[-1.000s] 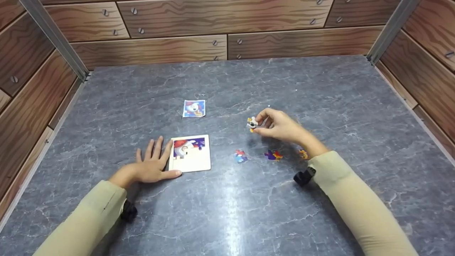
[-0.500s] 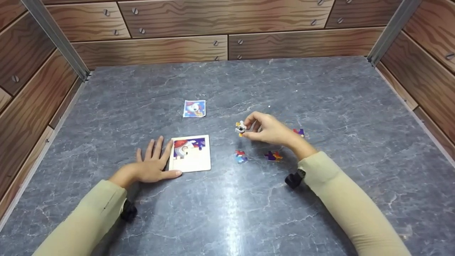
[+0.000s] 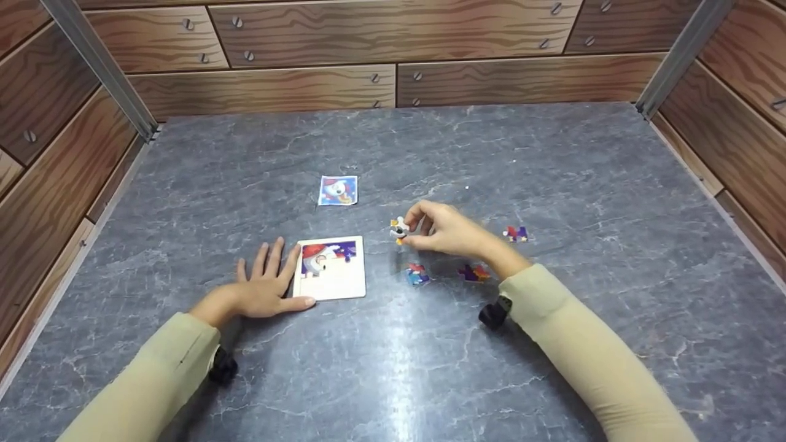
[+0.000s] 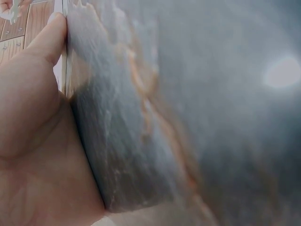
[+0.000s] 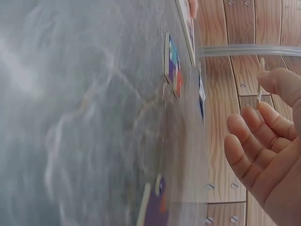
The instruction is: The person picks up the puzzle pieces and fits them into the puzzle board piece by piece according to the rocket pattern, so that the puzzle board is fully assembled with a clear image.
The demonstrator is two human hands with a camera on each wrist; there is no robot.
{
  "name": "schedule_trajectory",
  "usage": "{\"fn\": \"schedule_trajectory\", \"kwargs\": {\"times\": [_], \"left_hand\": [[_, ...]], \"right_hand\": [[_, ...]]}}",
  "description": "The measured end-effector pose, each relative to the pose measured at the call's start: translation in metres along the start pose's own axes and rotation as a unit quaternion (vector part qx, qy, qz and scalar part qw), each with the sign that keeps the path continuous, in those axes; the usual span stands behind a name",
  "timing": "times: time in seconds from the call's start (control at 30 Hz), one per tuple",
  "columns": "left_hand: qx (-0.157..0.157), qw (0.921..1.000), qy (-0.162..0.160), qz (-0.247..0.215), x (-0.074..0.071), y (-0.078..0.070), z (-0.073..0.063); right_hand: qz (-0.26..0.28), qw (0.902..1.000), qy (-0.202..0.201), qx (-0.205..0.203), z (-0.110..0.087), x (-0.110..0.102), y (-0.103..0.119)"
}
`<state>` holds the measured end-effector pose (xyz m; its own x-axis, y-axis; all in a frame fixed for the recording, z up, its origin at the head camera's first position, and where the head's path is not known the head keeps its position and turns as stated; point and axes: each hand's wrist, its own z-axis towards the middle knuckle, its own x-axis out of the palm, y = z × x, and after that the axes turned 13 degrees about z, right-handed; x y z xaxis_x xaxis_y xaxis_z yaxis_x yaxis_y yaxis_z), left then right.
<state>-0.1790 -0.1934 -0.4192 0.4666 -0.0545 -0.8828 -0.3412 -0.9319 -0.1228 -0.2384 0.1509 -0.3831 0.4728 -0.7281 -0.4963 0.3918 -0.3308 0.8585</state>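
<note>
My right hand (image 3: pixel 445 230) pinches a white, grey and orange jigsaw piece (image 3: pixel 398 231) between thumb and fingertips, held above the table to the right of the puzzle tray. In the right wrist view that piece (image 5: pixel 260 84) shows edge-on. Flat on the table, fingers spread, my left hand (image 3: pixel 264 290) touches the left edge of the square puzzle tray (image 3: pixel 338 287). Several joined pieces (image 3: pixel 316 258) fill the tray's upper part, with a red, white and purple picture; its lower area is bare cream. The left wrist view shows mostly the thumb side of my left hand (image 4: pixel 28 108).
Loose jigsaw pieces lie right of the tray: a red and blue one (image 3: pixel 417 274), a purple and orange one (image 3: pixel 473 273), and a red and purple one (image 3: pixel 516 234). A small picture card (image 3: pixel 338 191) lies behind the tray. Wood-patterned walls (image 3: pixel 393 37) surround the grey table.
My right hand has moved left and slightly toward me with the piece in its pinch, uncovering the red and purple piece. My left hand stays against the tray.
</note>
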Motion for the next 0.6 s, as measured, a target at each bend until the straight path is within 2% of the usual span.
{"fn": "schedule_trajectory", "kwargs": {"times": [0.6], "left_hand": [[-0.002,1.0000,-0.001,0.002,-0.002,-0.003,-0.001]], "right_hand": [[0.010,0.9984,0.053,-0.015,0.024,0.044,0.009]]}}
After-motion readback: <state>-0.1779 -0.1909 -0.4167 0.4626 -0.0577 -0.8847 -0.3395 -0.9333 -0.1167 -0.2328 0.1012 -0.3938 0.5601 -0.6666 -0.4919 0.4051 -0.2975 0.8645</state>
